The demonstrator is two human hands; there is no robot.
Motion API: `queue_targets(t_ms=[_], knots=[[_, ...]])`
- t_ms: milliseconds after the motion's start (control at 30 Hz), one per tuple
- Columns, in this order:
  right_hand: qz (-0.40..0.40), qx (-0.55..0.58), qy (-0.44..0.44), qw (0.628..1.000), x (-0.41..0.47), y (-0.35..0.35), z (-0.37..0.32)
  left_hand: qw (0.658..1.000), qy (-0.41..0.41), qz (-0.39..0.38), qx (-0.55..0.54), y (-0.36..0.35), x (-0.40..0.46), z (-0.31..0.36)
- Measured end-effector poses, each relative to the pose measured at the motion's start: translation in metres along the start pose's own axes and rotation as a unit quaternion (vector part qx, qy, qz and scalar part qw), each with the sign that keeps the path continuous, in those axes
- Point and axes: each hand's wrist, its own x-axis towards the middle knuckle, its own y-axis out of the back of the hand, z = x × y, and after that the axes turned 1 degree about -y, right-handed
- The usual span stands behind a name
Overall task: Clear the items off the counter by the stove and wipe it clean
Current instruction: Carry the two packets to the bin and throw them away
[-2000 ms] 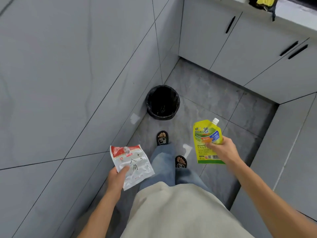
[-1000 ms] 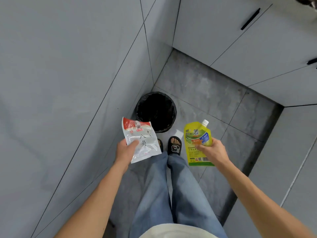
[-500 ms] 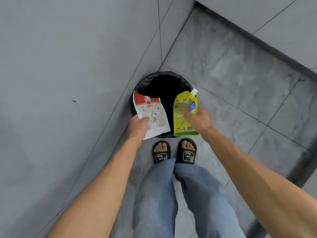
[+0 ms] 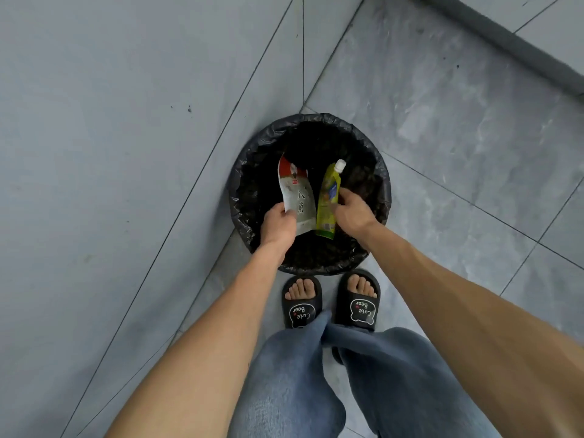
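Note:
A round trash bin (image 4: 384, 197) lined with a black bag stands on the floor in the corner, directly in front of my feet. My left hand (image 4: 279, 223) grips the lower edge of a white spice packet (image 4: 295, 194) with a red top, held over the bin's opening. My right hand (image 4: 352, 211) holds a yellow-green spout pouch (image 4: 328, 200) with a white cap, side by side with the packet, also over the opening. Both items hang inside the rim's outline.
A grey tiled wall (image 4: 126, 137) runs along the left, touching the bin. Grey floor tiles (image 4: 458, 121) spread to the right, with a cabinet base (image 4: 512, 36) at the top right. My feet in black slippers (image 4: 331, 303) stand just short of the bin.
I have stepped up to the bin and leaned over it. Both hands have moved forward and down, bringing the packet and the pouch from beside my body to over the opening.

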Motion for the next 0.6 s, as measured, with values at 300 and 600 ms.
queue_targets(t_ms=[300,600], knots=[[-0.007,0.080,0.002,0.997,-0.134,0.039,0.009,0.999,0.034,-0.025,-0.019,0.036,-0.126,0.012],[-0.005,0.074,-0.062,0.995,-0.375,0.130,0.015,0.994,0.065,-0.058,0.069,0.098,-0.348,0.038]])
